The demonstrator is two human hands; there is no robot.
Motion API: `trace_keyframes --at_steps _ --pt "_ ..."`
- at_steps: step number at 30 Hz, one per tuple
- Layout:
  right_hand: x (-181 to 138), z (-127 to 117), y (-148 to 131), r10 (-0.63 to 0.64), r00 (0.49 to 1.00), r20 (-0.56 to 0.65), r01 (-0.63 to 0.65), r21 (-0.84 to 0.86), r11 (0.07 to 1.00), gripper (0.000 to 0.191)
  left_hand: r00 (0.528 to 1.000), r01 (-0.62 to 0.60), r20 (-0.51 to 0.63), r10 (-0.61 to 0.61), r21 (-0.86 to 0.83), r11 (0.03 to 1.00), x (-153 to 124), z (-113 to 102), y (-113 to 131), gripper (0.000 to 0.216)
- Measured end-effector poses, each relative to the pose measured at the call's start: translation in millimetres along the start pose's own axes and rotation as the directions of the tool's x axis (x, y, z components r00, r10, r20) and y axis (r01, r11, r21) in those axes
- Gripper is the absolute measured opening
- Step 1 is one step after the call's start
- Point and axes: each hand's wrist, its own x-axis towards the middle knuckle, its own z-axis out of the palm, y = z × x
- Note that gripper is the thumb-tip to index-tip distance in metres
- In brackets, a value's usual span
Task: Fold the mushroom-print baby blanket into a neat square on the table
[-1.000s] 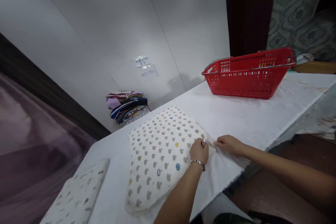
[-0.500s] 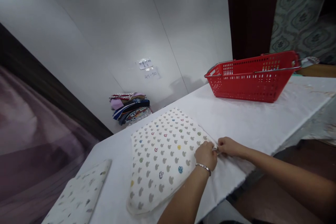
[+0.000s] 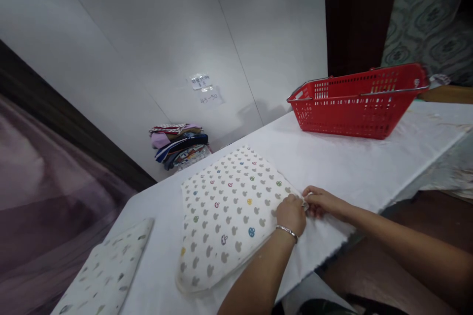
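Observation:
A white cloth piece printed with grey and coloured mushrooms [image 3: 225,211] lies flat on the white-covered table [image 3: 273,138]; it looks layered or folded. My left hand [image 3: 291,215], with a silver bracelet at the wrist, is closed on its right-hand corner. Right beside it, my right hand [image 3: 322,203] has thumb and forefinger at the same corner, its other fingers loosely curled. A small bit of the edge sticks up between the hands; the fingertips partly hide it.
Toward the back right stands a red plastic basket [image 3: 347,113] with metal handles. Another printed white cloth [image 3: 107,266] lies folded at the near left. A stack of folded fabrics [image 3: 179,145] sits against the wall beyond the table, below paper labels [image 3: 207,89]. A mauve curtain [image 3: 44,197] hangs at left.
My right hand's fingers have loosened and spread somewhat at the corner. My left hand stays on the cloth. The view has shifted slightly.

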Motion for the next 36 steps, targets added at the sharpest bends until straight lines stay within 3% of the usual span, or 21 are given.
trace_keyframes --at_steps 5,13,19,25,27,30,33,36 --pt "-0.3 0.8 -1.5 -0.024 0.999 -0.034 0.02 -0.09 0.996 0.026 1.0 -0.013 -0.02 0.012 -0.022 1.0 -2.9 0.5 1.1 0.024" --pt "0.7 -2.5 -3.5 0.126 0.985 -0.117 -0.141 -0.136 0.981 0.027 0.991 0.108 -0.083 -0.107 0.018 0.994 -33.6 7.4 -14.8 0.038" --pt "2.0 -3.9 -1.9 0.095 0.987 -0.13 -0.125 -0.246 0.961 0.025 0.981 0.14 -0.146 -0.131 0.054 0.989 -63.8 9.8 -39.6 0.03" --pt "3.8 -7.7 -1.8 0.022 0.993 -0.118 -0.073 -0.442 0.894 0.025 0.981 0.092 -0.171 -0.089 0.009 0.996 -71.9 10.2 -45.3 0.023" --pt "0.3 -7.2 -2.2 -0.072 0.992 -0.105 -0.008 -0.615 0.789 0.024 0.981 0.09 -0.17 -0.091 -0.013 0.996 -71.4 7.9 -44.5 0.022" --pt "-9.4 -2.1 -4.0 -0.278 0.96 -0.031 0.111 -0.868 0.483 0.026 0.984 0.067 -0.164 -0.064 0.01 0.998 -69.5 2.8 -40.6 0.022" --pt "-18.1 5.5 -6.6 -0.439 0.886 0.151 0.294 -0.915 0.278 0.022 0.989 0.044 -0.144 -0.034 0.063 0.997 -65.5 -0.2 -34.7 0.017" --pt "-20.1 9.3 -7.8 -0.45 0.812 0.371 0.49 -0.852 0.182 0.018 0.992 0.026 -0.124 -0.014 0.1 0.995 -59.6 1.6 -30.5 0.013"
